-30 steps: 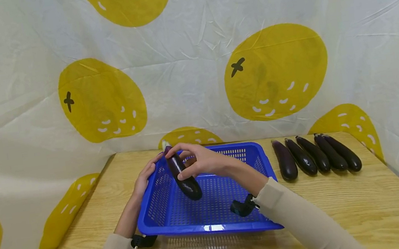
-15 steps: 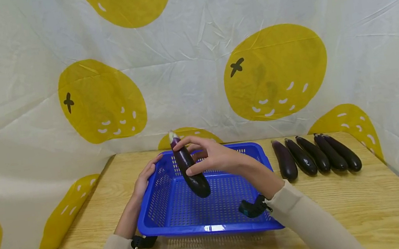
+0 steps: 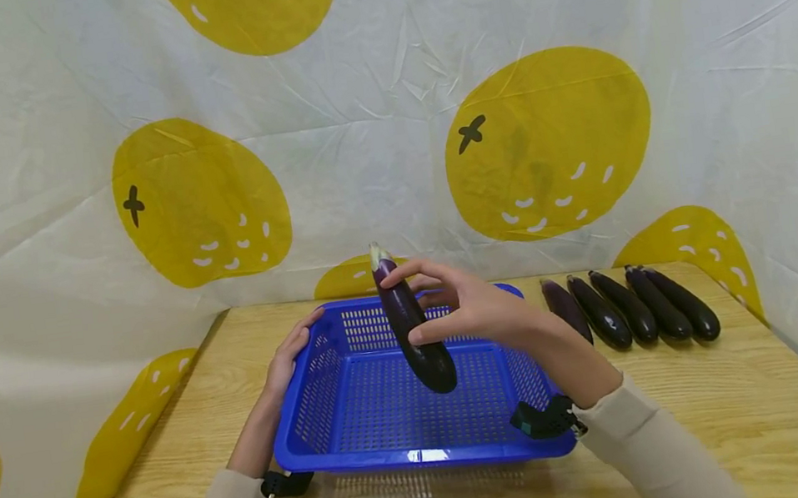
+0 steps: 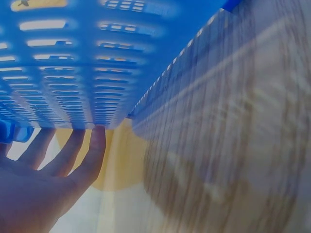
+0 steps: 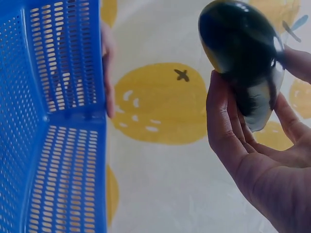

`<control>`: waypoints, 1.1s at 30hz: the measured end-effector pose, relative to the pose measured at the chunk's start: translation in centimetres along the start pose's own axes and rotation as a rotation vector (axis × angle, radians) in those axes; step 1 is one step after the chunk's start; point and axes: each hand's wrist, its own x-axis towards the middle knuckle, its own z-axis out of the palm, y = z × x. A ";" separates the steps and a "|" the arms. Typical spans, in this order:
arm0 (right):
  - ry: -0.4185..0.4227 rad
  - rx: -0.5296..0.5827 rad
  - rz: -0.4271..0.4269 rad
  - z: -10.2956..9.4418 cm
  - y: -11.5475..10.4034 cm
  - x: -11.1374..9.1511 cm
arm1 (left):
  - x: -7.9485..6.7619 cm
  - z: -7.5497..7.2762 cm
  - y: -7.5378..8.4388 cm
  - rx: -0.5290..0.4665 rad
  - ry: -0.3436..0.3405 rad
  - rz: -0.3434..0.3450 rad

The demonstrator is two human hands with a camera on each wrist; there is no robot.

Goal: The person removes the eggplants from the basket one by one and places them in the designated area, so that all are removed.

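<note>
My right hand (image 3: pixel 485 305) holds a dark purple eggplant (image 3: pixel 413 327) above the blue plastic basket (image 3: pixel 426 454), thumb on one side and fingers on the other. The eggplant tilts, its pale stem end up and its rounded end down. In the right wrist view the eggplant (image 5: pixel 240 41) is seen from its thick end, with the right hand (image 5: pixel 257 160) around it. My left hand (image 3: pixel 288 360) rests on the basket's left side near the far corner. Close up in the left wrist view, the left hand (image 4: pixel 53 179) touches the perforated wall (image 4: pixel 92 63) with extended fingers.
Several more eggplants (image 3: pixel 629 307) lie side by side at the table's back right, one partly hidden by my right forearm. The wooden table (image 3: pixel 731 415) meets a white curtain (image 3: pixel 374 176) with yellow fruit prints behind it.
My right hand has carried the eggplant to the right over the basket, its stem end rising higher. The left hand and the basket have hardly moved.
</note>
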 end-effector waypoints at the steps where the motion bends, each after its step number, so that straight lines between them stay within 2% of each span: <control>1: 0.004 -0.001 0.002 -0.2 -0.1 -0.4 | 0.0 0.0 0.0 0.004 0.001 0.005; 8: 0.024 0.008 0.025 -1.6 -0.7 -3.0 | 0.0 -0.2 -0.2 0.016 -0.007 0.041; 13: 0.055 -0.047 0.012 -2.8 -0.7 -4.7 | 0.0 -0.2 -0.2 0.013 -0.010 0.034; 19: 0.089 -0.117 0.006 -4.4 0.0 -6.6 | 0.0 -0.2 -0.3 0.015 0.002 0.033; 33: 0.152 -0.112 0.044 -7.7 1.8 -11.4 | -0.1 -0.2 -0.4 0.014 0.014 0.036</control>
